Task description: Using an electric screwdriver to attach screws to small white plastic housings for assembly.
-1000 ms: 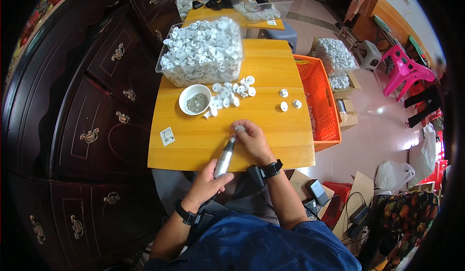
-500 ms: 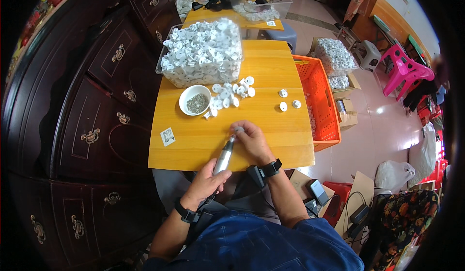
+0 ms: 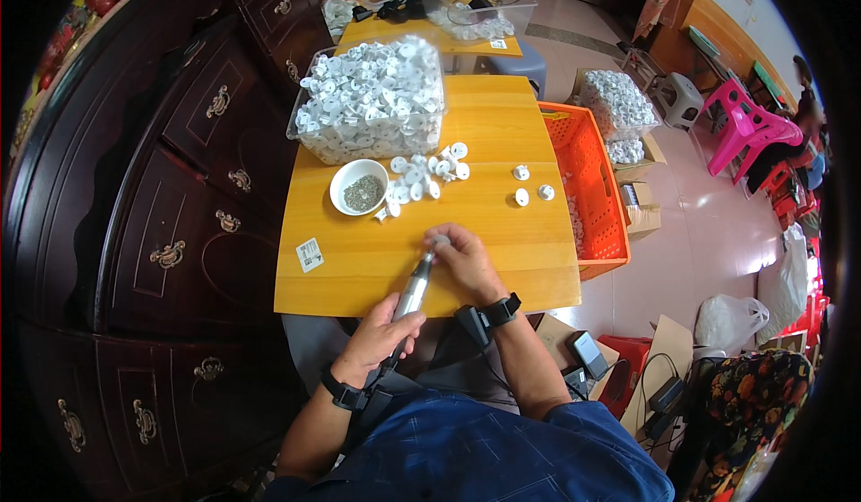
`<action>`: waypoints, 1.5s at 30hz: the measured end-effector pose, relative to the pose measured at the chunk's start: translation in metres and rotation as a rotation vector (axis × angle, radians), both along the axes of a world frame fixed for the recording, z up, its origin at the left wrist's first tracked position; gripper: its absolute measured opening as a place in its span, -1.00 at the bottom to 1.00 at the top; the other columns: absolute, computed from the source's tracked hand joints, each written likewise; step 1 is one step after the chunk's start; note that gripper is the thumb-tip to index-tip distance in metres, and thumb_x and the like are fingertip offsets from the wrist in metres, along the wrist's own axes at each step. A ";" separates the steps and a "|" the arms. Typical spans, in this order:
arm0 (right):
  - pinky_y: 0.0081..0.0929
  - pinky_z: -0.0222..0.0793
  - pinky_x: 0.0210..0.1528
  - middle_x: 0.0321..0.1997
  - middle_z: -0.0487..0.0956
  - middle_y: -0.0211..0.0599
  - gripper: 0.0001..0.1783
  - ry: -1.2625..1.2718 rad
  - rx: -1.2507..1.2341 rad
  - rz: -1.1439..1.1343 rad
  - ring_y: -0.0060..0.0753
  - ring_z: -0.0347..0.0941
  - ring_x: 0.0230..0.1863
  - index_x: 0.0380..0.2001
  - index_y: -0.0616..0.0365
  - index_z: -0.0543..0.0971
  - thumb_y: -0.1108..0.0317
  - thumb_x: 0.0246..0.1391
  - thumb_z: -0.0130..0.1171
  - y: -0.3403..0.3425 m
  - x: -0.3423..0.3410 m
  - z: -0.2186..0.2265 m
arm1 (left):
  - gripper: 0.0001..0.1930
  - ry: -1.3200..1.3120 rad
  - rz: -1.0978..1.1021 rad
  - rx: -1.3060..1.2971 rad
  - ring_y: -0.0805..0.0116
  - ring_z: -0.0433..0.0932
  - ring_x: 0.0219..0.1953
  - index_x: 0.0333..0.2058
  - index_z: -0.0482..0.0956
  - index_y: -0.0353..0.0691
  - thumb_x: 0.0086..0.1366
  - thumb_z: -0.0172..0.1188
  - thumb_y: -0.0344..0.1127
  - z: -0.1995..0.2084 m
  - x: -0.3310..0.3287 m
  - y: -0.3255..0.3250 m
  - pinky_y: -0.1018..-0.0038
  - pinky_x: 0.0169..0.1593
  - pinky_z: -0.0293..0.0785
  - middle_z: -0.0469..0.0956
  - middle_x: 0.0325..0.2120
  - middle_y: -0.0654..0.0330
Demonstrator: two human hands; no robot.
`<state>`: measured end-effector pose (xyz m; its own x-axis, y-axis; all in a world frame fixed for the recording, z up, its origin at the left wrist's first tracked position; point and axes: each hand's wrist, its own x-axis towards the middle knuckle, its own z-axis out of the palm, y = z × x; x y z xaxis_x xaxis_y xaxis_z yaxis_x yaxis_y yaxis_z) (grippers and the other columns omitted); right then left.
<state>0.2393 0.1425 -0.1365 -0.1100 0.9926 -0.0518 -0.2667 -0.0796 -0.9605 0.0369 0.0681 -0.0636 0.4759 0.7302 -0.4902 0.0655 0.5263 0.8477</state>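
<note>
Left hand: clamped around the rear body of a slim silver pen-shaped power tool, held at the near edge of the surface.
Right hand: fingers closed together over a small part at the tool tip; the part itself is hidden, so its kind cannot be told.
Change since a second ago: practically none. Both hands and the tool sit in the same place and pose as in the two earlier views; the loose pieces have not shifted.
Judgement: the work on the one held piece appears to be ongoing, neither just begun nor released.
Loose pieces: white plastic caps scattered mid-surface, three more set apart to the right.
Bowl: white round bowl with dark small contents, just left of the caps.
Bin: clear container heaped with white caps, at the far left of the surface.
Label: small white square sticker lying flat near the left edge.
Crate: orange plastic crate beside the right edge.
</note>
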 end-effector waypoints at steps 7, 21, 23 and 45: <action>-0.67 0.47 -0.24 -0.25 0.60 -0.46 -0.82 0.126 -0.022 -0.013 -0.70 0.50 -0.31 -0.07 0.20 0.54 0.41 0.33 0.07 -0.002 0.005 0.004 | -0.70 -0.179 -0.001 -0.089 0.58 0.46 -0.55 -0.04 0.36 -0.26 0.36 0.17 -0.27 0.001 -0.008 -0.013 0.62 -0.50 0.42 0.46 -0.47 0.28; -0.18 0.49 -0.11 -0.15 0.59 -0.03 -0.73 -1.182 0.331 -0.611 0.06 0.56 -0.15 -0.14 0.12 0.61 0.55 0.05 0.17 -0.010 0.106 0.040 | -0.72 -0.099 0.103 -0.121 0.56 0.47 -0.52 -0.07 0.34 -0.26 0.32 0.20 -0.38 0.003 -0.064 -0.068 0.61 -0.48 0.42 0.45 -0.45 0.28; -0.18 0.50 -0.13 -0.15 0.59 -0.04 -0.74 -1.194 0.406 -0.732 0.05 0.57 -0.18 -0.15 0.12 0.61 0.54 0.05 0.18 -0.005 0.098 0.050 | -0.72 -0.091 0.129 -0.123 0.56 0.47 -0.52 -0.07 0.34 -0.26 0.32 0.20 -0.39 0.001 -0.067 -0.071 0.60 -0.48 0.42 0.45 -0.45 0.28; -0.32 0.57 -0.27 -0.24 0.70 -0.22 -0.82 -1.750 0.537 0.218 -0.21 0.67 -0.21 -0.35 -0.01 0.71 0.30 0.07 0.14 0.159 -0.122 0.052 | -0.63 -0.085 0.212 -0.054 0.56 0.46 -0.52 -0.01 0.34 -0.27 0.30 0.28 -0.37 0.002 -0.087 -0.085 0.62 -0.45 0.44 0.45 -0.45 0.29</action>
<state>0.1177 0.3012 -0.0844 -0.3986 0.9161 0.0447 0.9162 0.3999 -0.0254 -0.0497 -0.0170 -0.0619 0.3556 0.7922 -0.4960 -0.1219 0.5655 0.8157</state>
